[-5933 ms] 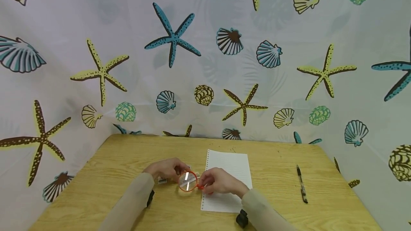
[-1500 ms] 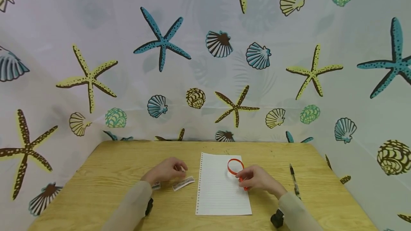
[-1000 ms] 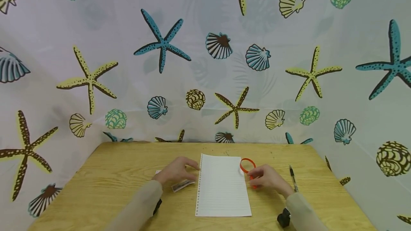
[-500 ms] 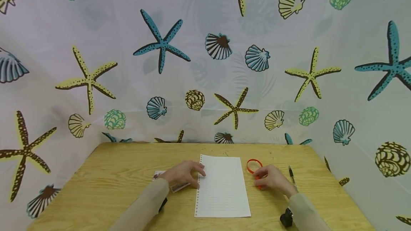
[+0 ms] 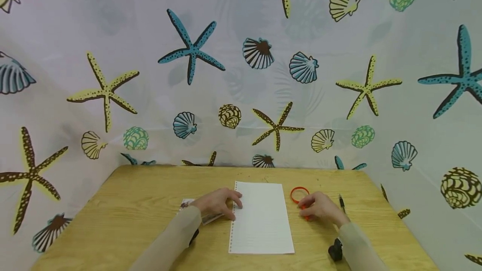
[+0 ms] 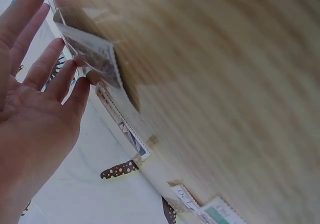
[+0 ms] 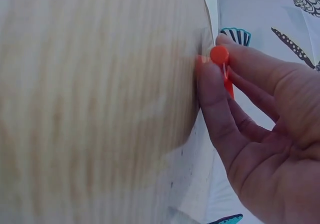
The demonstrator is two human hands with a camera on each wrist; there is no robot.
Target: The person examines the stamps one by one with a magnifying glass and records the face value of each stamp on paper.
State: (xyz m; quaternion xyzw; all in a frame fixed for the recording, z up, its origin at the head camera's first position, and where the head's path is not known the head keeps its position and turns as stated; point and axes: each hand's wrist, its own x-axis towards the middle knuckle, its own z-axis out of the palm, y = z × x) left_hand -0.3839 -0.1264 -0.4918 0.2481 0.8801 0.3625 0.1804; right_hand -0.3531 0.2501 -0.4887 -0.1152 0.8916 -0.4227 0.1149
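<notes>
Right of a sheet of lined paper (image 5: 261, 225), my right hand (image 5: 321, 208) holds the handle of a red-rimmed magnifying glass (image 5: 292, 198) low over the table. In the right wrist view, the orange handle end (image 7: 219, 55) shows between thumb and fingers. My left hand (image 5: 216, 202) rests at the punched left edge of the paper, fingers spread and slightly bent, fingertips on the sheet. Under and beside that hand lie postage stamps (image 5: 186, 203), partly hidden in the head view. In the left wrist view, one stamp (image 6: 95, 57) tilts up off the wood near the fingers.
A black pen (image 5: 341, 202) lies right of the right hand, partly covered by it. More stamps (image 6: 122, 121) lie farther along the table in the left wrist view. A curtain (image 5: 241, 83) printed with starfish and shells surrounds the wooden table (image 5: 150, 204).
The magnifying glass has gone from over the stamps, across the paper, to the table on its right. My left hand has left the stamps and moved right onto the paper's edge.
</notes>
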